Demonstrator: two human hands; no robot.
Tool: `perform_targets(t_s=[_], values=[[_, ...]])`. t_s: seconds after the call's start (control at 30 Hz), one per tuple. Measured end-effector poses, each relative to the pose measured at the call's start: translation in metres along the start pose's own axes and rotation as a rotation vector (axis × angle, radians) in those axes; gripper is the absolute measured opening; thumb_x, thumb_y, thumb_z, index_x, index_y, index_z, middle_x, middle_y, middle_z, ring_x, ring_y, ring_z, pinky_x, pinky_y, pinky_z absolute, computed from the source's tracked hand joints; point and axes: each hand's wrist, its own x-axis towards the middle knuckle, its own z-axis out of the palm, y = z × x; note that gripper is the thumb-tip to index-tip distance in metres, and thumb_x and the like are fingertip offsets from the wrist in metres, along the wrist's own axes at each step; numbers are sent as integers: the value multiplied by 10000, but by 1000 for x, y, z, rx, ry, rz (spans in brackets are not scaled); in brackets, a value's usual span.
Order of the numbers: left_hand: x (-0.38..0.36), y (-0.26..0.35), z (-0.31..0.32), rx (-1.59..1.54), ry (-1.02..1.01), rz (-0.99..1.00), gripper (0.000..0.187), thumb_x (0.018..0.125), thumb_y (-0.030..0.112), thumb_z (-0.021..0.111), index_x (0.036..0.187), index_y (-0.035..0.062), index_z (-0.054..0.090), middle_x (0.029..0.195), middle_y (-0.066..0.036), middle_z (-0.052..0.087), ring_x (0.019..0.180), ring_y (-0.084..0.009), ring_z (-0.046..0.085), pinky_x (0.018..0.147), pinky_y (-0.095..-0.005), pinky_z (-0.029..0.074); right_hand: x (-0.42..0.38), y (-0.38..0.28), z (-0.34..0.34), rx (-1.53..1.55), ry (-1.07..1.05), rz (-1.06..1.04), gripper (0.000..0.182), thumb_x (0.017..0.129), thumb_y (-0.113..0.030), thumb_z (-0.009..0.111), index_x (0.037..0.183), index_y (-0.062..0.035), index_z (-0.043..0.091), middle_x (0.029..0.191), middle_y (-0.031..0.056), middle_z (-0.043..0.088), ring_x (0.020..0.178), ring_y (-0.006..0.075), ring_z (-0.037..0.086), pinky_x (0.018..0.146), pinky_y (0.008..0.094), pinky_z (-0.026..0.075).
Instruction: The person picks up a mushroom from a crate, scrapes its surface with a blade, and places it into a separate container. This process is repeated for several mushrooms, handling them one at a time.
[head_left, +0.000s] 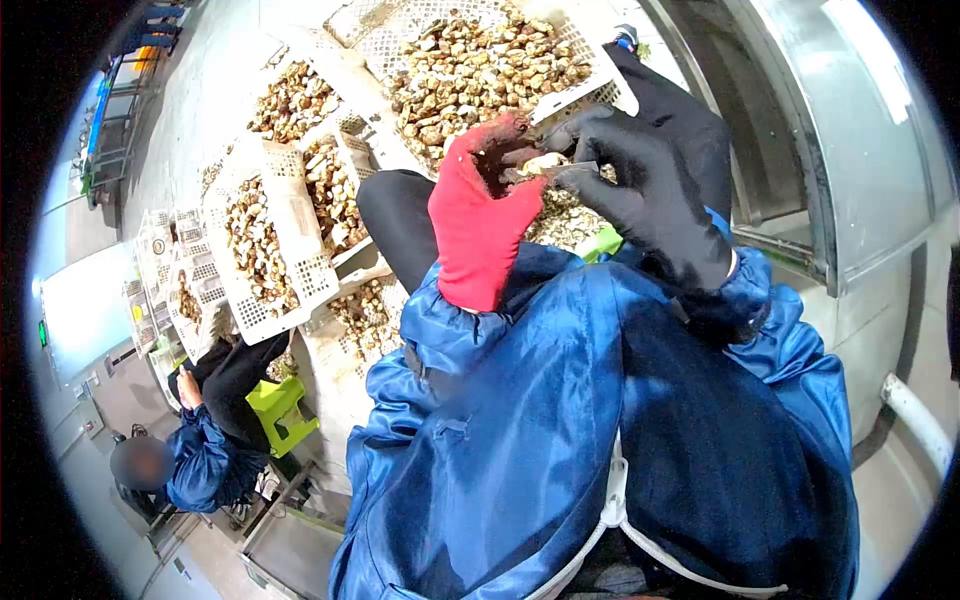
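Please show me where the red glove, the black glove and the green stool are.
red glove (478,225), head view, on its back.
black glove (655,195), head view, on its back.
green stool (283,410), head view, on its seat.

No legible text, labels or nos.

Crates (270,250), blue jacket (560,420), both gloves & the steel wall (870,150) carry no readable marks; a small green lit sign (43,333) on far wall at left is too small/blurred to read.

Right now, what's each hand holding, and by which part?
The left hand in the red glove pinches a small pale piece at its end. The right hand in the black glove grips a small blade; which part cannot be told.
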Motion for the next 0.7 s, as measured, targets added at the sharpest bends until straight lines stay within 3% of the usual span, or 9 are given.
perform_targets(t_s=[0.13,0.23,0.27,0.37,0.43,0.7], values=[[1,0,-5,-91,-42,-63,508,659,-69,616,1134,4,454,1075,-102,534,945,-165,554,807,-258,450,2,-14,-8,303,-11,369,169,740,-148,586,818,1,579,719,43,583,681,103,535,620,235,419],[1,-1,-5,-236,-58,-134,512,656,-89,601,1138,-4,448,1075,-109,533,936,-164,555,819,-262,446,2,-15,-10,491,30,420,188,743,-162,581,835,2,577,729,48,587,678,96,535,615,236,420],[1,-1,-4,-185,-60,-82,510,656,-96,594,1136,-6,449,1075,-110,534,945,-164,554,826,-265,444,2,-14,-14,314,18,354,185,745,-151,587,853,-1,578,743,43,592,697,94,540,622,233,420],[-2,-2,-1,-11,-64,108,511,656,-106,589,1139,-10,451,1093,-116,534,973,-176,551,854,-281,438,1,-12,-13,480,0,460,181,757,-161,597,848,-6,577,747,30,591,709,95,541,645,235,422],[-3,-8,-1,135,-59,281,524,658,-98,603,1152,-12,452,1131,-125,526,994,-198,551,877,-303,434,2,-13,-12,435,-29,435,179,761,-173,608,835,-13,577,758,21,592,723,90,536,660,233,420],[-2,-18,0,47,-58,321,529,644,-125,580,1146,-2,466,1101,-125,547,1003,-198,551,875,-302,439,1,-10,-9,298,-45,331,163,745,-166,647,734,-33,553,760,8,573,721,71,504,639,227,403]])
